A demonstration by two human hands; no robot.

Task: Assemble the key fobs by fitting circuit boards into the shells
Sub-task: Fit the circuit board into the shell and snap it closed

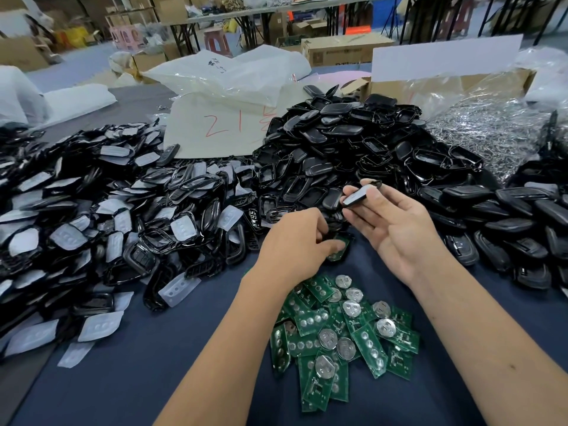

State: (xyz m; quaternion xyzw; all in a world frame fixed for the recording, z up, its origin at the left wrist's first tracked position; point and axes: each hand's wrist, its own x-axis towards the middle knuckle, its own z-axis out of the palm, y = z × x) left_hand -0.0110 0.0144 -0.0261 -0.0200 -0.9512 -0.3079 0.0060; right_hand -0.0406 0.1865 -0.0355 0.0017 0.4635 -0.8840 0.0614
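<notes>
Board half in the shell, second piece waiting in the other hand

The left hand (296, 241) presses with curled fingers on a green circuit board (336, 245) sitting in a black plastic shell (344, 256) on the dark blue table cloth (153, 364), just before the loose heap of green boards with round metal battery clips (341, 330). The right hand (396, 229) pinches a black shell half with a pale rubber pad (359, 195) between thumb and fingertips, the other fingers relaxed. If the board sits crooked, I think pressing could bend it or break a clip. The pinched piece could also slip into the big pile of black shells (338, 142) behind.
</notes>
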